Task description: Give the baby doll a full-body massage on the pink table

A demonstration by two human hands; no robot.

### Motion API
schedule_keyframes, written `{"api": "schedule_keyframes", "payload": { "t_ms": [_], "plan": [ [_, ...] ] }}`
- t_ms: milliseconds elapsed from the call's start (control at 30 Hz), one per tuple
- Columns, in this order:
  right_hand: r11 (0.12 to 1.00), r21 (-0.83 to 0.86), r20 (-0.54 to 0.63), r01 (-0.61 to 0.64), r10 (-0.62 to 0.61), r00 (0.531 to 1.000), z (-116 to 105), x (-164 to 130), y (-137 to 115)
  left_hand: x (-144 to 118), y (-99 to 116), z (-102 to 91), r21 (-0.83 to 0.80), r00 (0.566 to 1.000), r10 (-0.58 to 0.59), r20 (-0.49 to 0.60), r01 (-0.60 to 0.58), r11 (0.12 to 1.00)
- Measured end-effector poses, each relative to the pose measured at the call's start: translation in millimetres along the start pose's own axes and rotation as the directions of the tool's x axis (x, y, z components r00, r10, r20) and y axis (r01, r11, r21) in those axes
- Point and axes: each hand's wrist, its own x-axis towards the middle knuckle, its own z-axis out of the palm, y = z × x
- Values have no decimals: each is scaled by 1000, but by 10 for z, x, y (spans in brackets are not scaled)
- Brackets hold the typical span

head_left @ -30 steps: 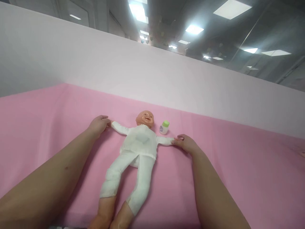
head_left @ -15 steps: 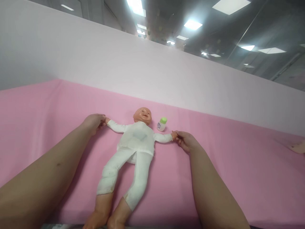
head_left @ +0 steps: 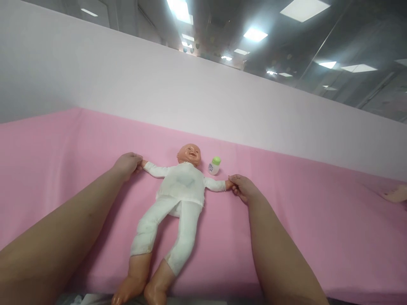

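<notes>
A baby doll [head_left: 182, 182] with a white cloth body lies on its back on the pink-covered table [head_left: 229, 241], head toward the wall and feet at the near edge. Its arms are stretched out to both sides. My left hand [head_left: 127, 164] is closed around the doll's hand on the left, which my fingers mostly hide. On the other side, my right hand [head_left: 244, 187] pinches the doll's other hand between thumb and fingers. A small bottle [head_left: 214, 166] with a green cap stands by the doll's head, untouched.
Behind the table rises a white wall [head_left: 152, 84], with glass above it that shows ceiling lights. Part of another person's hand [head_left: 396, 194] rests on the pink cover at the far right. The table's front edge runs beneath the doll's feet.
The view has shifted slightly. My right hand and the doll's hand in it appear a little further left; both holds on the doll are kept.
</notes>
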Motion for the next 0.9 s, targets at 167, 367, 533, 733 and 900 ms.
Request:
{"api": "schedule_keyframes", "payload": {
  "t_ms": [167, 367, 533, 733, 900],
  "plan": [
    [998, -58, -129, 39, -46, 991, 112, 25, 75, -45, -23, -28, 86, 999, -14, -45, 18, 996],
    [994, -90, -220, 65, -84, 972, 160, -22, 122, -124, -3, -47, 214, 996, 56, -74, -39, 976],
    [996, -46, -157, 70, -76, 985, 103, -47, 68, -84, -13, -74, -56, 998, 41, 39, -39, 998],
    [997, 52, -65, 56, -53, 996, 27, -96, 5, -77, 14, -110, -180, 993, -6, 116, 27, 983],
    [993, 112, -4, 36, -35, 999, -11, -129, -11, -98, 25, -114, -198, 990, 1, 143, 27, 980]
  ]
}}
